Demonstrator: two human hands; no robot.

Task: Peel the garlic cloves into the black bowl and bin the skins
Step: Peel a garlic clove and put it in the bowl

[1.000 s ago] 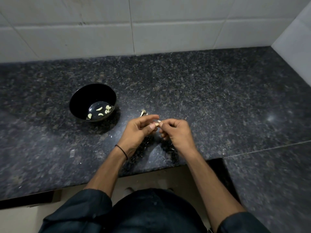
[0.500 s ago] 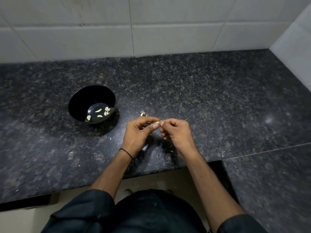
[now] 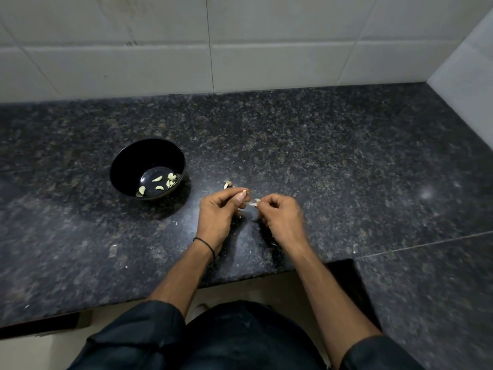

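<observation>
Garlic clove (image 3: 252, 202), small, pale, papery.

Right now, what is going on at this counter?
A person is peeling garlic at a dark stone counter. The left hand and the right hand pinch one garlic clove between them. The black bowl, left of the hands, holds several peeled cloves. A few garlic pieces lie just behind the left hand. No bin is in view.
</observation>
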